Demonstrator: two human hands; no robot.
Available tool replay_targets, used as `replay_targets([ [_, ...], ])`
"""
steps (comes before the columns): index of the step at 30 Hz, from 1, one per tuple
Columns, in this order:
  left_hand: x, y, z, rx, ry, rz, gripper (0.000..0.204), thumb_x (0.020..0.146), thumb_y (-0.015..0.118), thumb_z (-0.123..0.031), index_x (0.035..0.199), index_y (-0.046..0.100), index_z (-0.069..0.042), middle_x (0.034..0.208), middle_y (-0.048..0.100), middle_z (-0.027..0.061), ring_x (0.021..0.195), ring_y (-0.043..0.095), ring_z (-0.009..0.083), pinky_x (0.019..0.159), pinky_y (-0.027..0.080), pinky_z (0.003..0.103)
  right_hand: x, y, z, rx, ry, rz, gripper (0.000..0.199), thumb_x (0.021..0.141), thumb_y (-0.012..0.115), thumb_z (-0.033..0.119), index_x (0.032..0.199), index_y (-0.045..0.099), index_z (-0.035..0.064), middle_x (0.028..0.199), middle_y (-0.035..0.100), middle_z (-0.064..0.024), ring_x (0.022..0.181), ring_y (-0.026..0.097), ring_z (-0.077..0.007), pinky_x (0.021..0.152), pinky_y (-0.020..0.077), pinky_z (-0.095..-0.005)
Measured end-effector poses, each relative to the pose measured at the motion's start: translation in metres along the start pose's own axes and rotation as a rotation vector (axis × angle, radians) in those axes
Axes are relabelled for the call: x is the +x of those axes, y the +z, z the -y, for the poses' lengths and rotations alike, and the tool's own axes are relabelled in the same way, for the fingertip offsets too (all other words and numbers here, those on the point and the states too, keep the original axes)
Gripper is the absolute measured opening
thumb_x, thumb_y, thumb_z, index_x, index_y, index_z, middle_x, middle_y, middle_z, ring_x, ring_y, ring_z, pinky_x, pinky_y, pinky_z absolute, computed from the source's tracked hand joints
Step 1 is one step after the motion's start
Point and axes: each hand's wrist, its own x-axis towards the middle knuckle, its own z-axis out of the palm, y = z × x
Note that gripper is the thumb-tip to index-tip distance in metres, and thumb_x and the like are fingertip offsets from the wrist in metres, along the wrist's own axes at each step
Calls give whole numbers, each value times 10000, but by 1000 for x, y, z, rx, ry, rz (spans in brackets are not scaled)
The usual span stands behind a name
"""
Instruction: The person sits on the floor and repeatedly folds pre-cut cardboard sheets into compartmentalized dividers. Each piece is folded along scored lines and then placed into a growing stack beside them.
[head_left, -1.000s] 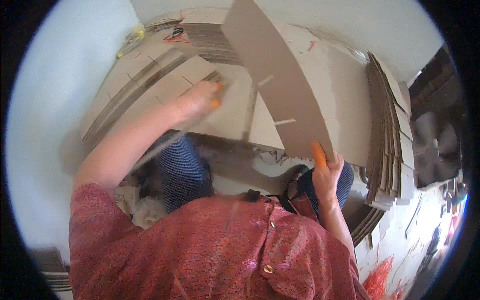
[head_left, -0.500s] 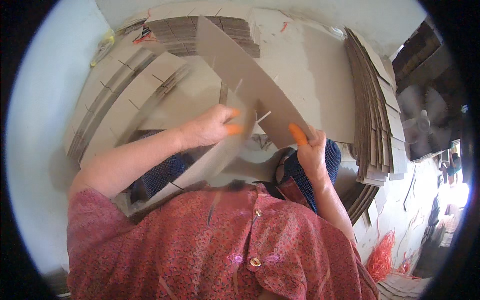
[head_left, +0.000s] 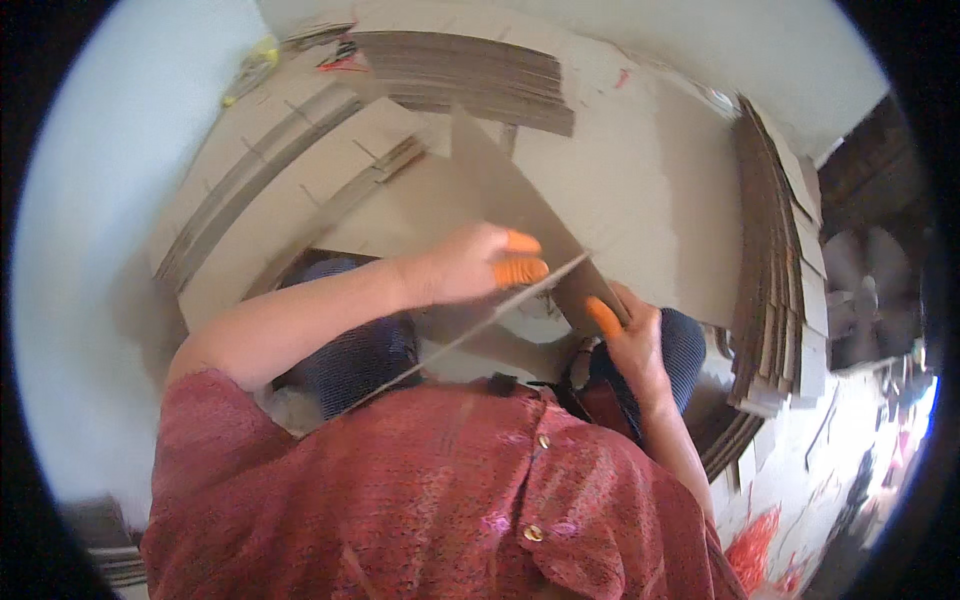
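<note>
Grasping one cardboard piece per hand. Left hand (head_left: 465, 265), orange-covered fingers (head_left: 522, 272) curled on edge-on strip (head_left: 452, 347), long axis slanting from shirt (head_left: 430, 490) at lower left to upper right. Right hand (head_left: 637, 345), orange thumb (head_left: 603, 316) on the face, clamps wide strip (head_left: 520, 200) by its near end, far end pointing upper left. Strips cross near right hand; slotted or not, can't tell. Cardboard stacks sit left (head_left: 300, 195), beyond (head_left: 460, 70), right (head_left: 770, 280).

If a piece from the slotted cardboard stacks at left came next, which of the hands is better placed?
Probably the left hand: it is nearer the slotted cardboard stacks, while the right hand grips a cardboard strip farther across. The left hand holds a second strip, though.
</note>
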Motion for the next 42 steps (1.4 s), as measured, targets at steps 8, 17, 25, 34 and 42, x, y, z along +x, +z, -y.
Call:
replay_targets([
  [8,-53,-122,171,1157,-585,-609,596,865,628,-372,1294,467,10,1340,457,229,1217,472,358,1013,394,437,43,0,54,-434,-446,-34,459,840,678,228,1195,558,-37,1112,617,-251,1075,586,-398,830,519,-397],
  [17,-64,-165,175,1020,-420,-585,351,871,622,-339,839,622,11,823,630,238,788,614,411,694,478,490,72,21,68,-757,-149,153,183,853,597,113,1015,595,27,841,647,-244,812,627,-423,670,498,-493],
  [25,-18,-163,109,922,-376,-434,355,861,637,-340,853,650,15,785,629,218,760,615,378,665,483,447,52,9,33,-384,-424,-79,313,857,553,13,1169,584,21,851,631,-261,797,626,-421,675,504,-446],
  [34,24,-34,38,419,-78,-131,281,875,618,-213,834,611,65,644,547,181,623,473,123,560,416,368,45,5,48,-387,-505,-98,365,819,559,-9,1184,564,2,853,629,-234,768,627,-403,644,500,-443],
  [42,19,-33,-11,77,-319,-63,409,893,642,-361,886,643,48,673,589,121,663,541,174,623,455,355,43,-7,35,-382,-246,79,364,866,534,56,1227,570,35,869,619,-279,787,609,-445,720,491,-463],
])
